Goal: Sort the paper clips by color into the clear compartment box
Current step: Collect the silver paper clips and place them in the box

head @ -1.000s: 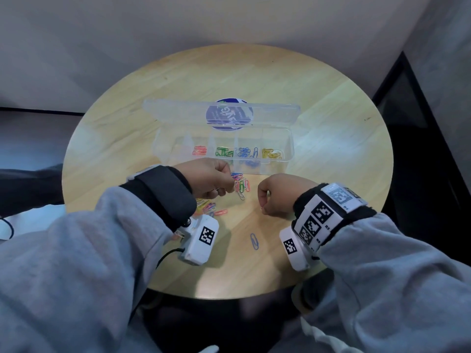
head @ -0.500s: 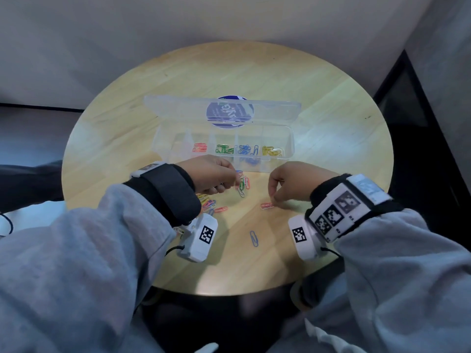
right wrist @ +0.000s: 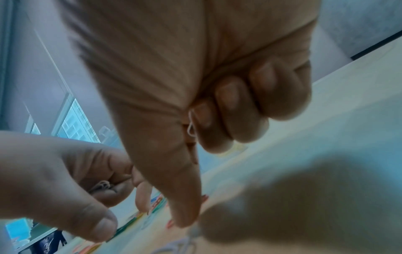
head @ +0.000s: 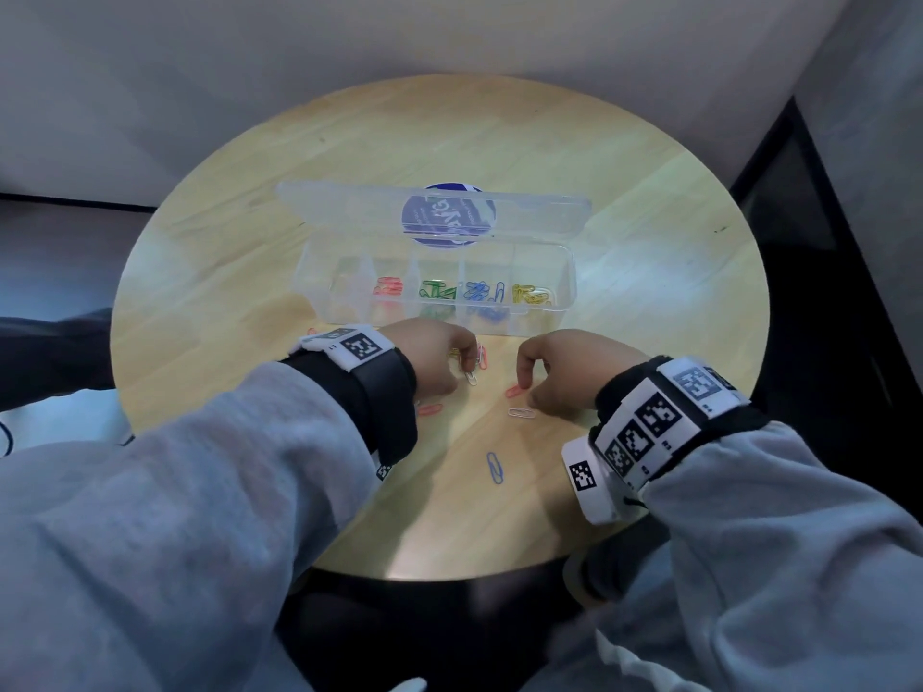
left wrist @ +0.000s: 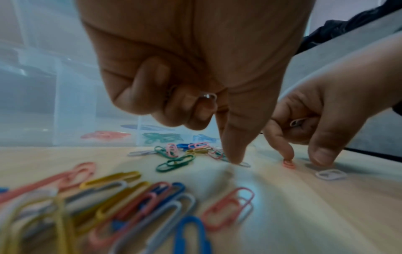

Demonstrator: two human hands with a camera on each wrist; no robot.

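The clear compartment box (head: 564,272) stands open mid-table, with red (head: 388,286), green (head: 437,290), blue (head: 483,291) and yellow clips (head: 530,295) in separate compartments. My left hand (head: 462,364) is just in front of it. Its curled fingers hold a white clip (left wrist: 207,96), and its index fingertip (left wrist: 236,159) presses another white clip (left wrist: 244,164) on the table. My right hand (head: 529,387) also holds a white clip (right wrist: 191,126) in curled fingers. Its index fingertip (left wrist: 288,154) rests on a red clip (head: 514,391).
Loose clips lie on the round wooden table (head: 649,202): a white one (head: 522,413), a blue one (head: 494,467), a red one (head: 429,410), and a mixed pile (left wrist: 130,194) under my left wrist. The box lid (head: 349,199) stands up behind the compartments.
Both hands have moved forward toward the box. My right hand has swung right, and its index finger has come down on a red clip. My left index has dropped onto a white clip.
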